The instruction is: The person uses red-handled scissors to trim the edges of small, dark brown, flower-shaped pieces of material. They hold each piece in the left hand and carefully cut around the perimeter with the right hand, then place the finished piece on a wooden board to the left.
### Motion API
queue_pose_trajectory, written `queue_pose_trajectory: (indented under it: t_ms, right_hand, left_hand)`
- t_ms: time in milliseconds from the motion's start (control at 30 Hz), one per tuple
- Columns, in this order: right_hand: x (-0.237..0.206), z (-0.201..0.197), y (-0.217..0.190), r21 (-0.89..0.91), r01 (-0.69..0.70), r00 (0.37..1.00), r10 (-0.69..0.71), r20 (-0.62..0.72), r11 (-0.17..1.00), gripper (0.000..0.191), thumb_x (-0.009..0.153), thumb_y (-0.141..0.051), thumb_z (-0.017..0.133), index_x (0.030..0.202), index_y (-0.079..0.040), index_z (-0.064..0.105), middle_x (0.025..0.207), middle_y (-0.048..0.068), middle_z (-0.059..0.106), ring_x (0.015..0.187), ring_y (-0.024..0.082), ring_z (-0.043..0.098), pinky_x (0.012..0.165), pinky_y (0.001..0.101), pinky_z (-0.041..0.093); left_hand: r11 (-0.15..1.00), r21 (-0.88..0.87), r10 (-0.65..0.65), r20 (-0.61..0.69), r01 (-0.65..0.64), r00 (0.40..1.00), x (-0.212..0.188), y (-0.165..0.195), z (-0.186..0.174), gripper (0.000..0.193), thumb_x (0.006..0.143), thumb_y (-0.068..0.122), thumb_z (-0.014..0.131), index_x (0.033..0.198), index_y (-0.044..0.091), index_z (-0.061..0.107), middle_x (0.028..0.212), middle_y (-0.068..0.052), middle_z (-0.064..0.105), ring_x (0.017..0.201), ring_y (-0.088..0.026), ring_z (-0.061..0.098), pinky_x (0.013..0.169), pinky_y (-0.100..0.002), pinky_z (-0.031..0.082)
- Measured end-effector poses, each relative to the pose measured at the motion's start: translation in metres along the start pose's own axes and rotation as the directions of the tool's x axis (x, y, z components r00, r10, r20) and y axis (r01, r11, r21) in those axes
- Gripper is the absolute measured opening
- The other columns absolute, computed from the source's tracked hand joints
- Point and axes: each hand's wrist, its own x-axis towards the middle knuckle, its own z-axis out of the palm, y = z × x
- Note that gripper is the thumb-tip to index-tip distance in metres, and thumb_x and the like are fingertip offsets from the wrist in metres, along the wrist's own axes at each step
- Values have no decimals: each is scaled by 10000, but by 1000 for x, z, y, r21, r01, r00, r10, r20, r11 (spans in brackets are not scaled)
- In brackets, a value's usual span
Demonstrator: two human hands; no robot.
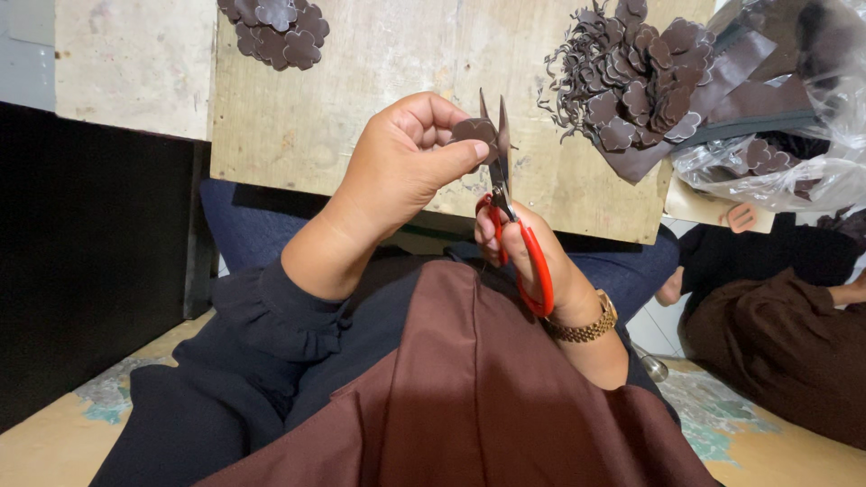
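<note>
Brown flower shapes (275, 27) lie far left on my wooden bench (361, 108). My left hand (406, 162) pinches a small brown piece (474, 131) shut. My right hand (532, 257) grips red scissors (514, 234), blades open around it. A brown scrap pile (631, 81) sits right.

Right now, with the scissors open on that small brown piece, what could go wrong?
1. The left hand pinches the brown flower-shaped piece right beside the open blades of the red-handled scissors, so a fingertip could get nicked.
2. The piece is small and held only at its edge; it might twist and be cut off-shape.
3. The work is held in the air above the lap, off the wooden board, so trimmings may drop onto the clothing.
</note>
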Motion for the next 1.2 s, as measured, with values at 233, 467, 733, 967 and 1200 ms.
queue_pose_trajectory:
  t_ms: [233, 467, 733, 967, 1200]
  right_hand:
    - [0, 4, 1, 65, -7, 1000, 9, -22, 998, 596, 997, -671, 541, 1037, -78, 497, 878, -18, 435, 743, 84, 373, 660, 227, 346]
    - [-2, 5, -2, 125, -15, 999, 20, -32, 992, 603, 998, -679, 558, 1056, -82, 490, 900, -15, 442, 784, 87, 381, 704, 235, 349]
    - [1, 1, 0, 33, 42, 999, -43, 17, 999, 711, 970, -728, 555, 1195, -55, 513, 1016, 5, 481, 891, 103, 460, 817, 259, 447]
    - [-2, 5, 2, 113, 43, 999, -39, -31, 993, 725, 950, -736, 573, 1198, -61, 479, 972, -7, 425, 837, 92, 385, 731, 244, 382]
    - [0, 1, 3, 124, -7, 1000, 5, 23, 992, 654, 963, -722, 566, 1065, -82, 482, 887, -17, 409, 760, 88, 354, 678, 232, 344]
  left_hand:
    - [999, -48, -2, 0, 2, 1000, 0, -4, 2, 154, 924, 51, 737, 1048, 17, 653, 953, -37, 732, 815, -63, 654, 734, -222, 548]
    - [974, 215, 60, 46, -69, 997, -5, -1, 6, 194, 996, 217, 685, 979, 30, 734, 895, -3, 741, 821, -41, 639, 756, -230, 534]
    - [915, 402, 30, 34, -41, 999, -8, 14, 6, 202, 943, 228, 711, 890, 36, 742, 764, 27, 693, 702, -22, 579, 630, -218, 485]
    - [909, 415, 27, 22, -33, 999, -9, 13, 7, 223, 950, 231, 720, 840, 38, 727, 739, 26, 672, 685, -21, 545, 604, -222, 459]
    - [926, 376, 37, 29, -46, 999, -9, 13, 5, 178, 939, 218, 716, 886, 51, 747, 780, 34, 713, 701, -17, 579, 629, -212, 484]
